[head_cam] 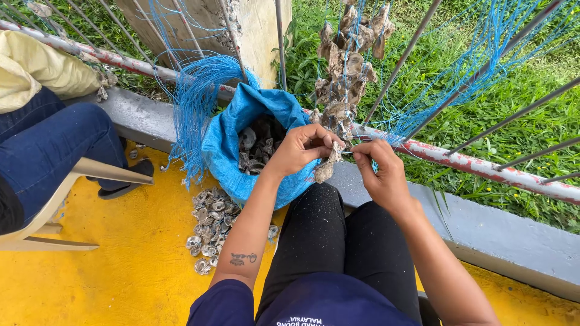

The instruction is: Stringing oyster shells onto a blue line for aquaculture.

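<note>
— Nearest to us, what is there?

— Two knees in black trousers point(338, 241), and above them both forearms reaching forward. Left hand point(300, 151) has its fingers pinched together on a grey oyster shell point(327, 168), held just over the knees, in front of the rail. Right hand point(377, 166) has its fingers closed on a thin blue string point(347, 151) that runs to the shell.

— Room to move?

— Tight ahead. One red-and-white rail point(471, 164) crosses just beyond the hands, with slanted grey bars rising from it, and one grey kerb point(501, 232) runs along below it. Grass lies past that. Left of the knees the yellow floor point(121, 271) is open up to a pale chair point(90, 172), where a second person in blue jeans point(54, 145) sits.

— Counts?

— One blue sack point(241, 145), mouth open, shells inside, touching the left knee. One heap of loose shells point(208, 226) on the floor beside it, too many to count. One hanging cluster of strung shells point(347, 66) above the hands. One bundle of blue strings point(196, 96) draped over the rail, and more tangled among the bars at right.
</note>
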